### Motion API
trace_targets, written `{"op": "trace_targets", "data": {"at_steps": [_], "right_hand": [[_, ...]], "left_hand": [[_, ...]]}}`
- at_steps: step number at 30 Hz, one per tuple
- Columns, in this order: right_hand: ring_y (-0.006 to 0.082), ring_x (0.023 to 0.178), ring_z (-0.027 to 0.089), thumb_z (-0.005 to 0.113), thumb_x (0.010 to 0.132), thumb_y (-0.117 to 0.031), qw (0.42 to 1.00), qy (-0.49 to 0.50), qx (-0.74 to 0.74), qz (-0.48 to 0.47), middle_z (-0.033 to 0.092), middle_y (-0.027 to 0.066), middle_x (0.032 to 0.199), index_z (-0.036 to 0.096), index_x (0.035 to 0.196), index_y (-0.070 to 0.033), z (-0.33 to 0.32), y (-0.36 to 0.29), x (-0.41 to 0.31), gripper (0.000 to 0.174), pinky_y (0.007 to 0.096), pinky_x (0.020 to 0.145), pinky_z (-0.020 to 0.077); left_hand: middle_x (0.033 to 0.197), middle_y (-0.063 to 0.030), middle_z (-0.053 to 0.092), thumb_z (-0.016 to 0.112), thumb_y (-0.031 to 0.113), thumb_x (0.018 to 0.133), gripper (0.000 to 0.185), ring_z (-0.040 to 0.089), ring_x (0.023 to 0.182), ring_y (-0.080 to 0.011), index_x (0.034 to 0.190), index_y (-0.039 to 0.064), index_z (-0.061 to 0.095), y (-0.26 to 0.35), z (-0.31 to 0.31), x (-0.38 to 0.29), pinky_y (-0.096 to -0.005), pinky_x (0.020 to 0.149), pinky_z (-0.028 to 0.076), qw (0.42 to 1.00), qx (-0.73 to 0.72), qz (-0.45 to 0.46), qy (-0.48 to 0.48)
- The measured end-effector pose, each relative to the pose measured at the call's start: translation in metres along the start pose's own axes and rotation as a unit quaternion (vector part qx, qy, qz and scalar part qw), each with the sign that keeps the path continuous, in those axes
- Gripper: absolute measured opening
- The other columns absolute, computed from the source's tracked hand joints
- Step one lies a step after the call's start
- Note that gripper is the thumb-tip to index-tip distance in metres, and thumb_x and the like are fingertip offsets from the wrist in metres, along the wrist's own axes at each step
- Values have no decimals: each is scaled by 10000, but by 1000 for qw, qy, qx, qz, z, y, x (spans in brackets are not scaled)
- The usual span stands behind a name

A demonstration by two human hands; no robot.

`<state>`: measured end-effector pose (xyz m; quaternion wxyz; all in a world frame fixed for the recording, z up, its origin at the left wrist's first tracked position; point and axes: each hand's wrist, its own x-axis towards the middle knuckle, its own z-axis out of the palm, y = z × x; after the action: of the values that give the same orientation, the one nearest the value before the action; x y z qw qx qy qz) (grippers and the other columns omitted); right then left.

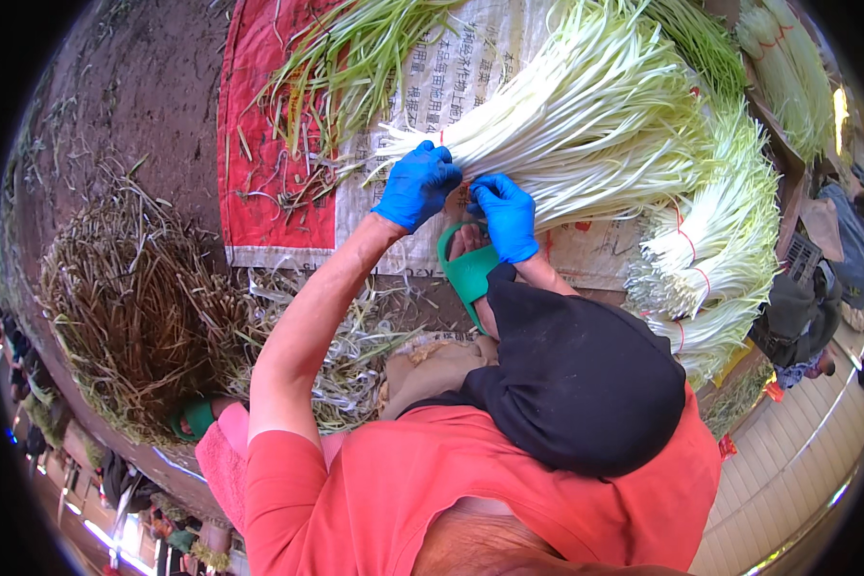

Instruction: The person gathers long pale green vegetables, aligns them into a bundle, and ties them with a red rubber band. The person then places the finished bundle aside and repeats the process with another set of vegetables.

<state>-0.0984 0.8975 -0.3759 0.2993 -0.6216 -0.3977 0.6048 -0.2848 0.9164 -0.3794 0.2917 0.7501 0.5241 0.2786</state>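
Observation:
A large bundle of pale, chive-like stems [569,122] lies before me, its leafy ends fanned out to the right. A thin red tie [442,137] runs around it near the cut ends. My left hand [417,183], in a blue glove, is closed at the near side of the bundle beside this tie. Just right of it, my right hand [505,216], also gloved in blue, pinches with fingertips at a small red piece that looks like part of the tie. The fingers hide most of what they grip.
Tied bundles [691,281] are heaped at the right. Loose green stems [367,57] lie on the red-and-white printed sacking [281,216]. A dry brown straw heap [137,309] and trimmings [338,367] lie at the left. My foot in a green slipper [468,277] is close below my hands.

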Motion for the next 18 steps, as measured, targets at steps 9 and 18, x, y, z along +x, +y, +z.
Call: {"op": "trace_targets", "data": {"at_steps": [9, 18], "right_hand": [[134, 711, 684, 608, 934, -58, 999, -18, 41, 16, 701, 50, 838, 694, 955, 11, 2, 0, 6, 112, 274, 617, 545], [147, 815, 683, 586, 963, -47, 994, -68, -72, -44, 698, 91, 896, 643, 1093, 33, -2, 6, 1, 163, 285, 750, 552]], "left_hand": [[783, -82, 580, 679, 147, 739, 54, 571, 798, -310, 726, 103, 651, -1, 11, 0, -422, 642, 475, 993, 107, 41, -19], [801, -99, 579, 668, 150, 720, 73, 572, 801, -320, 715, 85, 636, 2, 12, -2, -435, 657, 477, 995, 100, 26, -11]]}}
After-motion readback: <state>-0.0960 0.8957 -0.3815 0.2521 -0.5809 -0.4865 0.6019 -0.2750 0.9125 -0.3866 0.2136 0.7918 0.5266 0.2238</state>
